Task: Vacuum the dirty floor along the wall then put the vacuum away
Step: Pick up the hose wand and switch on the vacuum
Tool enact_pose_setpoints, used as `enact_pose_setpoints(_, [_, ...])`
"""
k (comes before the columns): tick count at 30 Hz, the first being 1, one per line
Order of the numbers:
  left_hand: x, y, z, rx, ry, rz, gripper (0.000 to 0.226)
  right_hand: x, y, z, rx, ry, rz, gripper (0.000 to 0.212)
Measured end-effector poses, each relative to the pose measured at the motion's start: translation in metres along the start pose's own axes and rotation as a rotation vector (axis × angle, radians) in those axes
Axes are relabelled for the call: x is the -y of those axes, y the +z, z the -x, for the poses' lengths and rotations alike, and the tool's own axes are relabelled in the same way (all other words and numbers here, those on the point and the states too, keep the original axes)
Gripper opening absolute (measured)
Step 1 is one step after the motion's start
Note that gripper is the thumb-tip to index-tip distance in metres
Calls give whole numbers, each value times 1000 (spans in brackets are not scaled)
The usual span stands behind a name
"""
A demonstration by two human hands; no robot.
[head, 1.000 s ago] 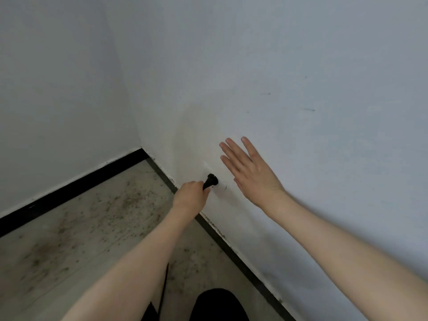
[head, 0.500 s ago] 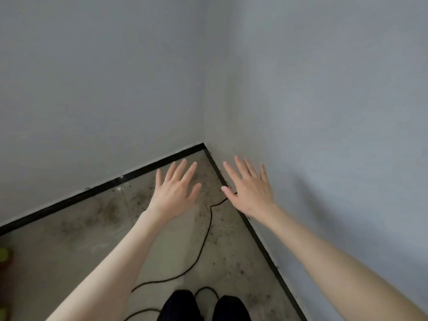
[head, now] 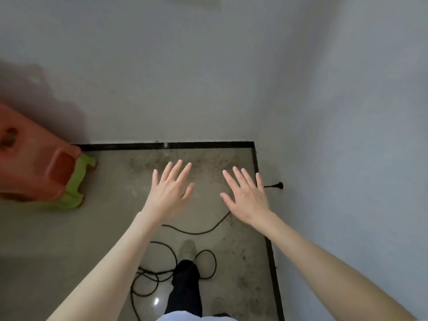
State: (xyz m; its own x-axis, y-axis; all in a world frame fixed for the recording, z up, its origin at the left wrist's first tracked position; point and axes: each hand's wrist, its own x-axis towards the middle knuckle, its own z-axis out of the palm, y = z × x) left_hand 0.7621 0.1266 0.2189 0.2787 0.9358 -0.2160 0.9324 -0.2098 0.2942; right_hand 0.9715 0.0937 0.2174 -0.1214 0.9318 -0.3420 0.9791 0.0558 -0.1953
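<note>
My left hand (head: 170, 192) and my right hand (head: 246, 196) hover side by side over the floor, fingers spread, holding nothing. A black plug (head: 279, 186) sits in the right wall just above the skirting, right of my right hand. Its black cord (head: 196, 232) runs down behind my right hand and lies in loose loops on the floor around my foot (head: 187, 249). Dark dirt specks (head: 208, 161) cover the grey floor in the corner and along the right wall. No vacuum body is in view.
Two white walls meet at a corner with black skirting (head: 166, 145). An orange plastic stool (head: 34, 167) stacked on a green one (head: 78, 181) stands at the left against the back wall.
My left hand let go of the plug at the wall and opened. The view pulled back and turned left, bringing the stools and the cord loops into sight.
</note>
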Motion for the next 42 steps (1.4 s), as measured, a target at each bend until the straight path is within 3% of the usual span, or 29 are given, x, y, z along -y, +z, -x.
enact_pose_setpoints(7, [25, 59, 122, 167, -223, 69, 59, 37, 66, 48, 171, -159, 71, 63])
enact_pose_setpoints(14, [76, 147, 183, 237, -358, 87, 56, 59, 163, 47, 277, -256, 137, 62])
enact_pose_setpoints(23, [176, 405, 211, 379, -371, 62, 55, 55, 433, -15, 409, -336, 265, 61])
enact_pose_setpoints(28, [234, 574, 193, 405, -464, 232, 54, 24, 601, -57, 513, -336, 317, 63])
enact_pose_setpoints(35, [285, 726, 122, 382, -237, 33, 56, -19, 732, -132, 507, -416, 429, 63])
enact_pose_setpoints(38, [293, 760, 102, 366, -65, -103, 63, -18, 758, -156, 486, -457, 464, 63])
enact_pose_setpoints(42, [316, 775, 104, 323, -52, -184, 54, 0, 773, -177, 434, -465, 425, 62])
